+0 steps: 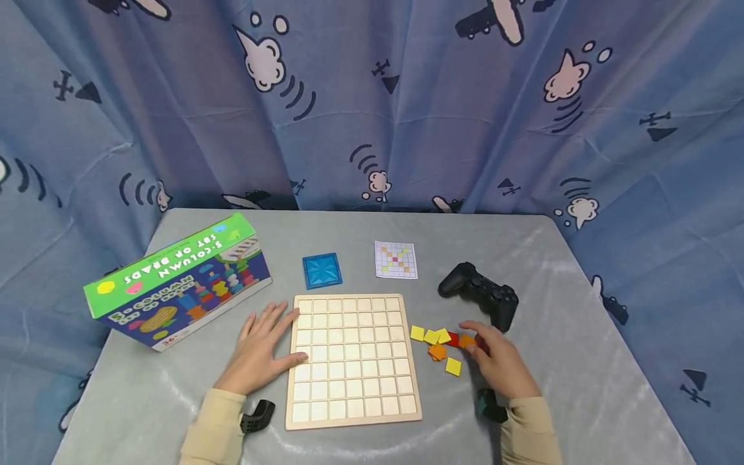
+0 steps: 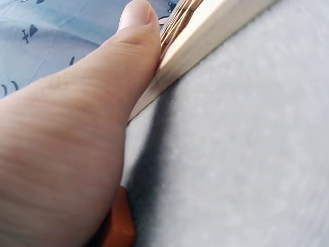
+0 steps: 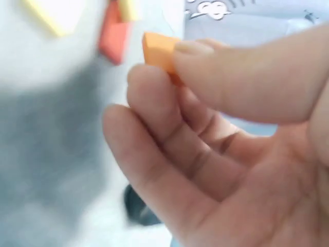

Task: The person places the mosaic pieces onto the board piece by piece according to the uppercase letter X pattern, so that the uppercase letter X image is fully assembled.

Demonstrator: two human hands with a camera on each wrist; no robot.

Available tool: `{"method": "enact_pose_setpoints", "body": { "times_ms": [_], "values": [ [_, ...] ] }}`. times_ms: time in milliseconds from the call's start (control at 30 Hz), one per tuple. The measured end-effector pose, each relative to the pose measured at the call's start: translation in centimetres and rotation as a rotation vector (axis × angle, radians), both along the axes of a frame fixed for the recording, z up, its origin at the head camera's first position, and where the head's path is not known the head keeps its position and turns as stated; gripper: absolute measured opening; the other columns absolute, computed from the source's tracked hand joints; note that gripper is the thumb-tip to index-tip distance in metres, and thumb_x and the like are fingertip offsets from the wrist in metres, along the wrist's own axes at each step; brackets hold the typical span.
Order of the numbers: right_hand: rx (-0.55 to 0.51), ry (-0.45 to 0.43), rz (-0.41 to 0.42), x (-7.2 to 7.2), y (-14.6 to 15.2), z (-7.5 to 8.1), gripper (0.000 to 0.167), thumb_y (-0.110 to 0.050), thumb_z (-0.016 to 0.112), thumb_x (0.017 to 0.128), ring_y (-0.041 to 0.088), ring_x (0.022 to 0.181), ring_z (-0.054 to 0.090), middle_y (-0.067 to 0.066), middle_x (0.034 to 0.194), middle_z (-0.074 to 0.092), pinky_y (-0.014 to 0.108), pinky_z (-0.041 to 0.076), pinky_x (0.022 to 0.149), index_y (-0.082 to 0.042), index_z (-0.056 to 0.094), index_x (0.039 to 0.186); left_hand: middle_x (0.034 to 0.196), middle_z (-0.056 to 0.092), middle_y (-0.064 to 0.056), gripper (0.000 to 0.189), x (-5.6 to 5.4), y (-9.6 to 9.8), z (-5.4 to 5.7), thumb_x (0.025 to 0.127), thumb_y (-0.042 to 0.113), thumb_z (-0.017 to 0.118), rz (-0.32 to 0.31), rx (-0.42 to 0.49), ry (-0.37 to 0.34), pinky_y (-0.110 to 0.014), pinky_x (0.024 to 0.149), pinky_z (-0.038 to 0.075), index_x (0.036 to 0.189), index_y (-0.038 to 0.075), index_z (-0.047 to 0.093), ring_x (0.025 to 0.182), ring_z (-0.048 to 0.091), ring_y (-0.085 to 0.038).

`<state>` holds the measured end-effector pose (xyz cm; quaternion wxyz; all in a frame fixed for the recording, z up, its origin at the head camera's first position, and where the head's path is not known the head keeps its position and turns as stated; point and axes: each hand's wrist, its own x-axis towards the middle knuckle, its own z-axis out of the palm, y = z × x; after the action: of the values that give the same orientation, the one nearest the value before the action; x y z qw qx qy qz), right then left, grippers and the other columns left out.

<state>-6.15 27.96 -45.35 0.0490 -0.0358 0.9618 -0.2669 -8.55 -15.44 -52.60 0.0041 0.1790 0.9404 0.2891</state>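
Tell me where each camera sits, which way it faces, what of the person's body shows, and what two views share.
Head: worn on the head, facing forward and down over the wooden grid board; left hand, right hand and both sleeves show.
Left wrist: worn on that wrist, facing the board's side; the left thumb fills much of it.
Right wrist: worn on that wrist, facing the palm; thumb and fingers show, pinching an orange tile.
Shared: head and right wrist both show the right hand and red tile.
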Motion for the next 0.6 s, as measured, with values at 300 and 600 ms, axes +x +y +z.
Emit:
{"method": "enact_pose_setpoints", "body": {
  "times_ms": [300, 600],
  "values": [
    [-0.101, 0.078, 0.055, -1.9, -2.3, 1.9, 0.032, -0.003, 0.066, 0.088, 0.017, 0.08, 0.057, 0.004, 0.092, 0.057, 0.029, 0.054, 0.067, -0.006, 0.06, 0.119, 0.158, 0.025, -0.006, 0.083, 0.1, 0.1, -0.2, 0.08, 0.066, 0.061, -0.001, -0.002, -0.002, -0.057, 0.117, 0.003, 0.148, 0.024, 0.037, 0.147, 0.015, -0.03],
    [-0.159, 0.116, 0.214, -3.8, -6.6, 1.9, 0.031, -0.004, 0.072, 0.084, 0.01, 0.072, 0.059, 0.002, 0.087, 0.06, 0.024, 0.053, 0.063, -0.003, 0.061, 0.113, 0.155, 0.031, -0.006, 0.083, -0.2, -0.1, 0.0, 0.079, 0.065, 0.064, 0.005, 0.018, 0.027, -0.049, 0.12, 0.009, 0.146, 0.021, 0.043, 0.146, 0.021, -0.029]
  ]
}}
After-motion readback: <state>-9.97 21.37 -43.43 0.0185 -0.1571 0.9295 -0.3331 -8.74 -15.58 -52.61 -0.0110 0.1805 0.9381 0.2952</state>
